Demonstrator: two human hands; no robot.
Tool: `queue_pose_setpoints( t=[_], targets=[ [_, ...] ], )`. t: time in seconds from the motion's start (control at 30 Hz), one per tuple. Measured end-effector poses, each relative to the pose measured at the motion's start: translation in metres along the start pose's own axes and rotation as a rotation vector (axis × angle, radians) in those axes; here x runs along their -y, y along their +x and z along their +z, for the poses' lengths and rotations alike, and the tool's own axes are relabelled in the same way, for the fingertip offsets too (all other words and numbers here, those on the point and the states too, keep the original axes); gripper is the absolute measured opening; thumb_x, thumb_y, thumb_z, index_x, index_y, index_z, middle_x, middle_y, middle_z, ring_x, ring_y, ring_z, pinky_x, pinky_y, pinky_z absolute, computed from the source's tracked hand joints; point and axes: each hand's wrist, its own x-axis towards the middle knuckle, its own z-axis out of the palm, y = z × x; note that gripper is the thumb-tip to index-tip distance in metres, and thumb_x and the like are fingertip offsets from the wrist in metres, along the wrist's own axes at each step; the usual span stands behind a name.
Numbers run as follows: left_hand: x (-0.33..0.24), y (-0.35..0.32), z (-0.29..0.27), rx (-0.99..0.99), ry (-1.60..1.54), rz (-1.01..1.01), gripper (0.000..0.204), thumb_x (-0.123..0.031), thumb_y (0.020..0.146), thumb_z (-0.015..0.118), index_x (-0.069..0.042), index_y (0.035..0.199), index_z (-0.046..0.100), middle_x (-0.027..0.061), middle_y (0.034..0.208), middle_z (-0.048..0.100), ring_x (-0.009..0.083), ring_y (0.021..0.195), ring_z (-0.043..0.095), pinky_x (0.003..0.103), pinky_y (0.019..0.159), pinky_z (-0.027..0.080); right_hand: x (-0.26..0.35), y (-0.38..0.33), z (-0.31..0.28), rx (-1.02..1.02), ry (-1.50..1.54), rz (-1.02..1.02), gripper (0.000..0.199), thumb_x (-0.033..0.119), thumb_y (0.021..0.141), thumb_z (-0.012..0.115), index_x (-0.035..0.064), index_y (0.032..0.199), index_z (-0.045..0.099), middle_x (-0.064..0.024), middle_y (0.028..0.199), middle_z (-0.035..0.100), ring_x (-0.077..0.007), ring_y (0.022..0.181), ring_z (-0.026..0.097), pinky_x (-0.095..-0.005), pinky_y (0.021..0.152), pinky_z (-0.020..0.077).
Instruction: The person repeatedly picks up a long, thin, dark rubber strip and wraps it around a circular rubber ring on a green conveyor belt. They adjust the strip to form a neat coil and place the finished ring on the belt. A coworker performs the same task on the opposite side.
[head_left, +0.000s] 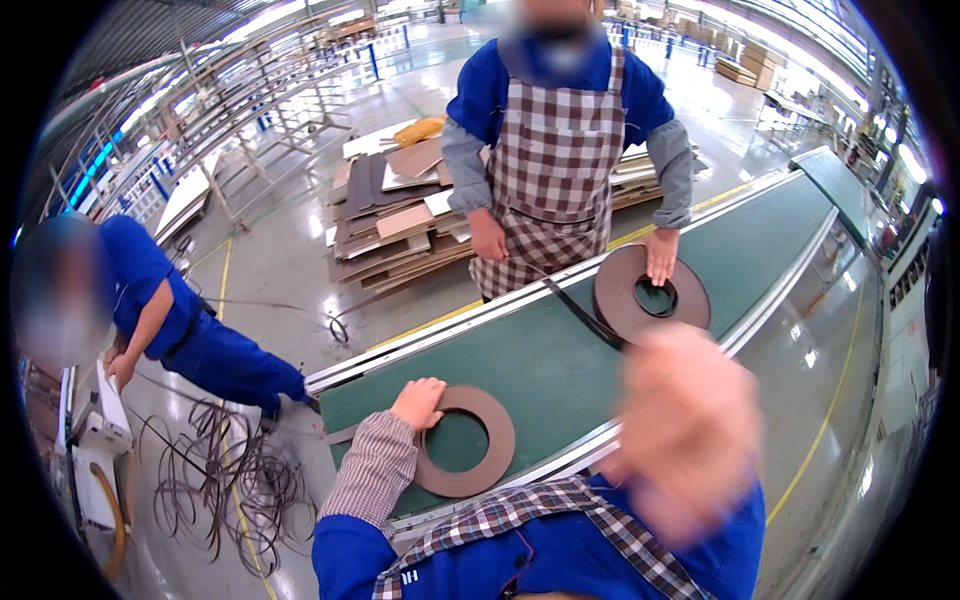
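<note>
A flat brown roll of edge banding (494,424) lies on the green conveyor belt in front of me. My left hand (418,403) grips its upper left side, fingers closed over the ring by the hole. My right hand (690,420) is raised close to the camera above the belt's near edge. It is too smeared to show its fingers or anything in them. Beyond it sits a larger, darker roll of banding (612,290). A co-worker's hand (661,254) rests on that roll, and a loose strip trails from it towards the co-worker's other hand (488,236).
The green conveyor belt (760,228) runs off to the far right between metal rails. A co-worker in a checked apron (560,150) stands across it, before stacked boards (385,215). Tangled strips (225,480) lie on the floor at left, near another person in blue (220,345).
</note>
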Motion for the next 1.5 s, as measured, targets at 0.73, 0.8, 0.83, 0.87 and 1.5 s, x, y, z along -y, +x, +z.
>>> queue_pose_setpoints(
  t=[0.73,0.8,0.83,0.87,1.5],
  targets=[
    [-0.058,0.126,0.002,0.044,-0.095,0.530,0.076,-0.025,0.069,0.078,-0.015,0.136,0.045,0.0082,0.129,0.051,0.0244,0.124,0.047,0.053,0.108,0.026,-0.033,-0.288,0.101,0.932,0.110,0.609,0.067,0.051,0.084,0.060,0.0042,0.131,0.049,-0.0194,0.119,0.051,-0.0348,0.110,0.049,-0.0452,0.098,0.0392],
    [-0.051,0.122,0.011,-0.025,-0.110,0.513,0.073,-0.026,0.072,0.075,-0.014,0.137,0.045,0.0106,0.132,0.048,0.0269,0.127,0.044,0.052,0.109,0.026,-0.031,-0.300,0.103,0.822,0.043,0.561,0.066,0.057,0.086,0.055,0.0087,0.131,0.050,-0.0178,0.120,0.050,-0.0344,0.111,0.047,-0.0486,0.102,0.0343],
    [-0.053,0.116,0.005,-0.076,-0.052,0.476,0.071,-0.029,0.074,0.074,-0.013,0.137,0.045,0.0114,0.133,0.047,0.0279,0.128,0.042,0.050,0.110,0.026,-0.031,-0.304,0.106,0.725,-0.026,0.467,0.067,0.058,0.086,0.054,0.0070,0.129,0.050,-0.0174,0.119,0.049,-0.0341,0.112,0.046,-0.0491,0.106,0.0305],
    [-0.053,0.111,-0.001,-0.042,0.031,0.376,0.071,-0.037,0.078,0.072,-0.013,0.138,0.043,0.0128,0.135,0.044,0.0290,0.130,0.040,0.049,0.110,0.026,-0.029,-0.302,0.106,0.724,-0.049,0.480,0.067,0.058,0.086,0.053,0.0061,0.128,0.050,-0.0173,0.118,0.049,-0.0336,0.113,0.046,-0.0494,0.107,0.0291],
    [-0.002,-0.002,0.020,-0.227,-0.045,-0.493,0.071,-0.026,0.075,0.075,0.007,0.128,0.042,0.0198,0.111,0.052,0.0362,0.105,0.052,0.044,0.090,0.043,-0.027,-0.249,0.204,0.383,-0.397,0.834,0.052,0.046,0.083,0.063,0.0039,0.112,0.057,-0.0132,0.111,0.055,-0.0295,0.102,0.052,-0.0430,0.083,0.0399]
  ],
)
